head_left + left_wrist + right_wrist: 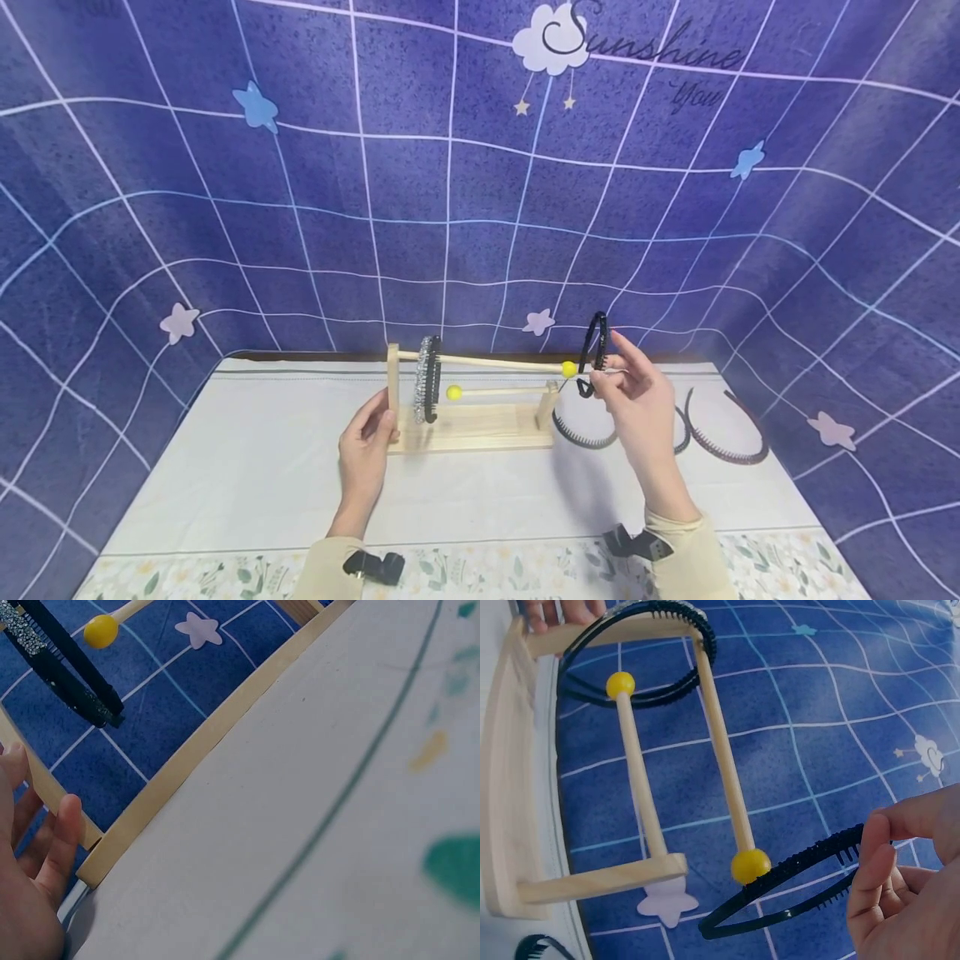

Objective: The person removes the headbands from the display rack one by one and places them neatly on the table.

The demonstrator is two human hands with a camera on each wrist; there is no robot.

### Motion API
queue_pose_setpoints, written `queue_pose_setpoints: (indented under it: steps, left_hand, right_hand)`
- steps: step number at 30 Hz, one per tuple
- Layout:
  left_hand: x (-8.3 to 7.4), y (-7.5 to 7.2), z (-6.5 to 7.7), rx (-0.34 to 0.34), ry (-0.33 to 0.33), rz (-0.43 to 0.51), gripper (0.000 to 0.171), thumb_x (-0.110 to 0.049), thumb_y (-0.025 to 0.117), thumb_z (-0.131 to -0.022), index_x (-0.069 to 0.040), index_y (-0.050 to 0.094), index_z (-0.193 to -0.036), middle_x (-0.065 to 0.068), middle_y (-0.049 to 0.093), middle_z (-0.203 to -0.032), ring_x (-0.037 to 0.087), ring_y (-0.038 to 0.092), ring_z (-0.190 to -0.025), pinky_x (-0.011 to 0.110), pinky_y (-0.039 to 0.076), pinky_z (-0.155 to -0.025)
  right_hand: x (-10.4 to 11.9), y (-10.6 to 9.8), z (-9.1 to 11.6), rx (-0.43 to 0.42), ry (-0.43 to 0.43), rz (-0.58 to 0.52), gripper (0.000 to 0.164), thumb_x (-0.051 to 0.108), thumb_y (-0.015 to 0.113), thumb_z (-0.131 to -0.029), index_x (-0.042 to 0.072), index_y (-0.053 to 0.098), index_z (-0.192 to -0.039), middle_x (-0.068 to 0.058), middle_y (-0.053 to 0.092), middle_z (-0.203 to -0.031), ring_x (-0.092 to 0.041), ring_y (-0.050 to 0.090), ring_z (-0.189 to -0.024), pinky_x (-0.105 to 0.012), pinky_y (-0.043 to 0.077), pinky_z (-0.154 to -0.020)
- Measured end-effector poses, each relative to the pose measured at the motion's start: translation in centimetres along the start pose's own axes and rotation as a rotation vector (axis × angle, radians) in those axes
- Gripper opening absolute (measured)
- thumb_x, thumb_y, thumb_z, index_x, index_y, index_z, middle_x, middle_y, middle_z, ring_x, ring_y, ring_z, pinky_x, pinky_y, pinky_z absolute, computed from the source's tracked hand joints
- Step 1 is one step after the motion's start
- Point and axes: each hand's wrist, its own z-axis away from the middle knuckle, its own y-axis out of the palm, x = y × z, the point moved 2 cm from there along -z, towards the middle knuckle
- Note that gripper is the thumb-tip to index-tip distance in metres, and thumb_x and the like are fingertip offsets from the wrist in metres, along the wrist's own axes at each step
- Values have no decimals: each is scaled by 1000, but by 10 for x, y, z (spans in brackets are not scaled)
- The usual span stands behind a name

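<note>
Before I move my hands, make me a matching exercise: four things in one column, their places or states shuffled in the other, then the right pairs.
Things
1. Left hand
2. Right hand
3. Silver glittery headband
4. Rightmost toothed headband

Places or states
A. Lying on the white cloth
B. Gripping the left upright of the wooden stand
C. Hanging on the upper rod
D. Holding a black headband close to the upper rod's yellow ball

Right pairs: 1-B, 2-D, 3-C, 4-A
</note>
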Motion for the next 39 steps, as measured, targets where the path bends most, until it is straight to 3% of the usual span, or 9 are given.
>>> queue_pose_setpoints:
  steps: [10,20,24,29,34,39]
  left_hand:
    - [1,0,0,-4,-14,-1,42,-7,69,-111,1,64,-151,0,68,-134,8,69,-109,20,69,-89]
    - [0,1,-1,-11,7,-8,40,-8,69,-111,4,65,-149,12,68,-134,10,70,-108,22,70,-89]
    - [0,1,-1,-10,3,-15,41,-9,69,-111,4,64,-150,12,69,-135,10,70,-110,23,70,-89]
    - [0,0,0,-3,-19,-17,41,-9,69,-111,2,64,-151,1,69,-134,9,70,-112,22,69,-91]
    - [2,-1,-1,-5,-18,-14,41,-9,70,-111,0,65,-151,-10,69,-129,9,70,-111,21,69,-90]
    - [1,0,-1,-7,-8,-13,40,-8,70,-111,1,65,-150,-1,69,-132,9,70,-112,22,69,-91]
  right_hand:
    - [-15,-14,2,-3,31,45,48,-22,69,-94,-14,66,-141,6,73,-96,-5,68,-69,-14,60,-59]
    - [-30,-35,8,14,11,190,43,-18,69,-94,-8,71,-137,7,73,-101,-5,70,-72,-17,63,-60]
    - [-35,-43,11,15,-15,243,43,-16,70,-94,-5,72,-136,-4,76,-104,-7,72,-71,-18,62,-55]
    - [-39,-49,14,11,-35,330,44,-17,70,-93,-1,75,-133,-24,76,-109,-4,72,-74,-18,64,-58]
    - [-43,-55,17,1,-34,397,42,-12,76,-92,2,77,-132,-23,78,-111,-3,69,-76,-17,62,-55]
    - [-47,-61,20,15,-43,422,42,-5,83,-93,2,76,-134,-20,78,-114,-4,69,-76,-18,61,-52]
